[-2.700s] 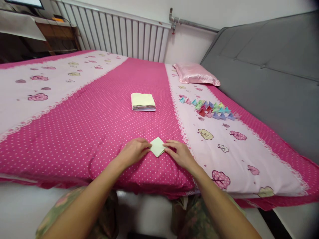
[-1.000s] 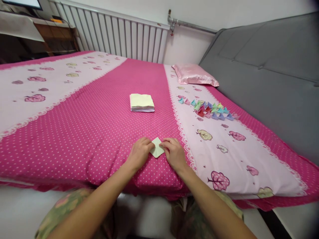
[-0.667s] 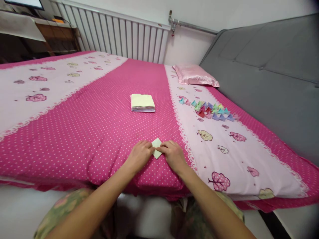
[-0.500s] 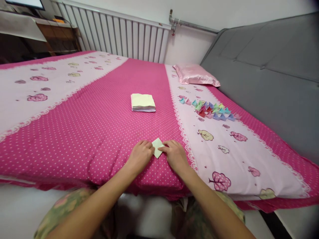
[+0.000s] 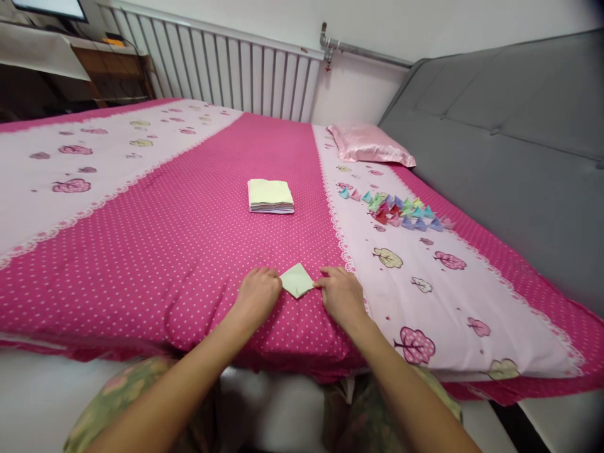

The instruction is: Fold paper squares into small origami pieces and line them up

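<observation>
Near the front edge of the bed, a pale green folded paper (image 5: 297, 280) lies as a diamond between my two hands. My left hand (image 5: 259, 290) pinches its left corner, fingers curled. The right corner is pinched by my right hand (image 5: 341, 294) between thumb and fingers. Farther back on the pink dotted bedspread (image 5: 207, 220) rests a stack of square paper (image 5: 270, 195), pale yellow on top. To the right sits a cluster of small folded paper pieces (image 5: 401, 211) in several colours.
A pink pillow (image 5: 370, 143) lies at the back right, by the grey padded headboard (image 5: 500, 100). Behind the bed run a white radiator (image 5: 226, 66) and a pipe (image 5: 368, 53). A desk (image 5: 111, 69) with a monitor (image 5: 50, 7) stands at the far left.
My hands have moved apart, the left one leftward and the right one rightward. The green paper between them now shows wider and less covered by fingers.
</observation>
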Demonstrator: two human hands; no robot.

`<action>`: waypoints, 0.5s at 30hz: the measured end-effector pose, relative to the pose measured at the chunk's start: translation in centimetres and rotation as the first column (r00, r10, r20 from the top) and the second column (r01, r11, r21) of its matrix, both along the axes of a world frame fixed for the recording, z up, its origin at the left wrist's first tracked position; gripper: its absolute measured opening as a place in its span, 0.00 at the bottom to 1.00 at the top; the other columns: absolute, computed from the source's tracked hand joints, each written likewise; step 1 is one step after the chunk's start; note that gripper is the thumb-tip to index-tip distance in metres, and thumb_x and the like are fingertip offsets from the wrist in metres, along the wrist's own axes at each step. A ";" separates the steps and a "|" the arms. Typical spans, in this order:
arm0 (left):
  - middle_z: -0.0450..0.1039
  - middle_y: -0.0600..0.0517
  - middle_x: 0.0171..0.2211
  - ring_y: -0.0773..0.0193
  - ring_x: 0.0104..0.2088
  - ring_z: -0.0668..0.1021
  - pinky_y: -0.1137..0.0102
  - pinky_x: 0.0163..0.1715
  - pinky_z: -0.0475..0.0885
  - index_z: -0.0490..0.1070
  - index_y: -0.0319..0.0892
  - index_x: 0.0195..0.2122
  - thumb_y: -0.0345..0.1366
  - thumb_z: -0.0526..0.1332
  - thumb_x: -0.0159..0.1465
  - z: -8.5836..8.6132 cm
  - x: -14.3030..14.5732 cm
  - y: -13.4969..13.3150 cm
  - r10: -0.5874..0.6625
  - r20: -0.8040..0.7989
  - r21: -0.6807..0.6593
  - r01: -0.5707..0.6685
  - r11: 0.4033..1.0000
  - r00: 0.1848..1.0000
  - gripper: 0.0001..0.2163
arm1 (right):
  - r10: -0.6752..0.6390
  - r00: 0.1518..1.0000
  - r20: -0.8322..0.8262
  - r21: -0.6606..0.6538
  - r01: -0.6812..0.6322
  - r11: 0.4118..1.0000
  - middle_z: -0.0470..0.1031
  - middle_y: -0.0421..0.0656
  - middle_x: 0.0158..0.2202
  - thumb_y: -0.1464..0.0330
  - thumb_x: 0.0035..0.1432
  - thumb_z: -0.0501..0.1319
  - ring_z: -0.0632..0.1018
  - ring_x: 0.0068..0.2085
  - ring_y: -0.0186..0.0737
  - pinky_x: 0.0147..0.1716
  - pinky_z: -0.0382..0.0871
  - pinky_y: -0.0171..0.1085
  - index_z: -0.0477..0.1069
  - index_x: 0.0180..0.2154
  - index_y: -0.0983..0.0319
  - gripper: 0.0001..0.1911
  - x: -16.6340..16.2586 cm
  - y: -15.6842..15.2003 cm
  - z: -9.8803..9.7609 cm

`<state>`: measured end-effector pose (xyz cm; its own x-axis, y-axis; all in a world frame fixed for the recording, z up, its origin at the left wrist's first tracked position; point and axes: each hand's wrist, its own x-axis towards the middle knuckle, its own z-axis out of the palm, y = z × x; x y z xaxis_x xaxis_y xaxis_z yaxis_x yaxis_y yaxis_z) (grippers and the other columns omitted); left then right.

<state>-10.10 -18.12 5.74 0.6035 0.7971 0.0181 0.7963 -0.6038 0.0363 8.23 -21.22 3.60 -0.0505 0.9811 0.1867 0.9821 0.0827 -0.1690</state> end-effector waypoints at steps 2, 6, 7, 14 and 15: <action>0.73 0.40 0.33 0.52 0.37 0.74 0.63 0.38 0.65 0.74 0.34 0.33 0.25 0.52 0.58 0.0 -0.1 0.0 0.015 -0.006 -0.003 -0.015 1.000 1.000 0.10 | 0.003 1.000 -0.020 -0.006 -0.003 1.000 0.74 0.44 0.43 0.74 0.54 0.54 0.71 0.44 0.44 0.43 0.61 0.40 0.77 0.32 0.58 0.14 0.1 0.0 0.0; 0.73 0.40 0.34 0.54 0.37 0.74 0.63 0.37 0.66 0.73 0.34 0.33 0.24 0.51 0.58 0.0 -0.4 0.0 0.024 0.007 -0.022 -0.024 0.999 1.000 0.11 | -0.021 0.987 -0.157 0.003 0.022 1.000 0.76 0.43 0.39 0.77 0.52 0.53 0.73 0.41 0.40 0.40 0.62 0.35 0.75 0.33 0.60 0.14 0.2 0.0 0.0; 0.73 0.41 0.34 0.54 0.37 0.74 0.64 0.37 0.66 0.73 0.35 0.34 0.24 0.50 0.58 -0.1 -0.5 0.1 0.025 0.017 -0.028 -0.025 0.999 1.000 0.12 | -0.049 0.977 -0.207 0.001 0.050 0.999 0.76 0.43 0.37 0.76 0.52 0.53 0.74 0.39 0.39 0.38 0.63 0.35 0.74 0.33 0.60 0.13 0.2 0.1 -0.1; 0.73 0.42 0.37 0.56 0.39 0.74 0.66 0.38 0.66 0.73 0.37 0.39 0.23 0.49 0.59 -0.4 -1.0 0.2 0.040 0.077 -0.049 -0.036 0.998 0.996 0.15 | -0.166 0.864 -0.475 -0.072 0.150 0.986 0.75 0.43 0.25 0.60 0.60 0.46 0.74 0.27 0.37 0.27 0.61 0.33 0.72 0.31 0.62 0.20 0.1 0.6 0.1; 0.73 0.43 0.37 0.56 0.39 0.74 0.66 0.37 0.66 0.73 0.37 0.39 0.24 0.49 0.59 -0.4 -1.0 0.2 0.041 0.080 -0.051 -0.037 0.998 0.996 0.15 | -0.166 0.856 -0.489 -0.085 0.143 0.986 0.74 0.42 0.23 0.58 0.60 0.45 0.73 0.26 0.37 0.26 0.60 0.33 0.72 0.29 0.62 0.22 0.1 0.7 0.1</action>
<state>-11.14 -17.89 5.33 0.5699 0.8213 0.0259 0.8126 -0.5679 0.1309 8.31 -20.54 3.71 0.1899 0.9763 0.1039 0.7689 -0.0821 -0.6341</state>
